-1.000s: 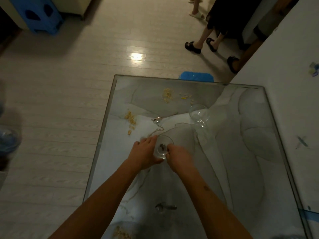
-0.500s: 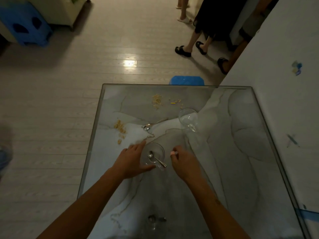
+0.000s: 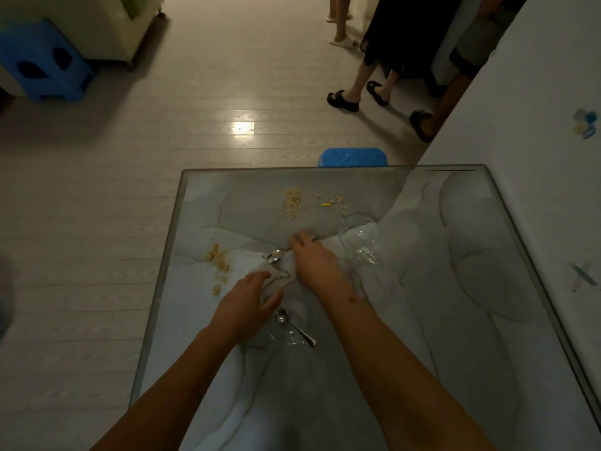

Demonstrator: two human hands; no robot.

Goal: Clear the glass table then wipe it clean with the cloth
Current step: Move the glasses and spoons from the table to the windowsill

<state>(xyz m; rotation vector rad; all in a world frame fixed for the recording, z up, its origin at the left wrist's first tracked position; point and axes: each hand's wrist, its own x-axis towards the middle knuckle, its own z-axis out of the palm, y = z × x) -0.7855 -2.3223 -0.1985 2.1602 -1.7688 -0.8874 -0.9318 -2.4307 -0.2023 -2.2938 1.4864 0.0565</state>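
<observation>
On the glass table (image 3: pixel 455 320) stands a small clear glass bowl (image 3: pixel 300 315) with a spoon (image 3: pixel 294 325) lying in it. My left hand (image 3: pixel 244 304) rests beside the bowl on its left, fingers loosely spread, thumb against the rim. My right hand (image 3: pixel 313 260) reaches farther out and covers the handle of a second spoon (image 3: pixel 274 255), fingertips curled down onto it. A clear glass mug (image 3: pixel 357 239) lies just right of that hand. Crumbs lie in patches at the far middle (image 3: pixel 294 200) and at the left (image 3: pixel 219 260). I see no cloth.
A white wall (image 3: pixel 536 157) runs along the table's right edge. A blue stool (image 3: pixel 353 157) stands just past the far edge, another blue stool (image 3: pixel 42 66) at the far left. People's legs (image 3: pixel 374 76) stand on the pale floor beyond.
My right hand has left the bowl, where the first spoon now lies, and moved forward onto the second spoon's handle. My left hand stays beside the bowl.
</observation>
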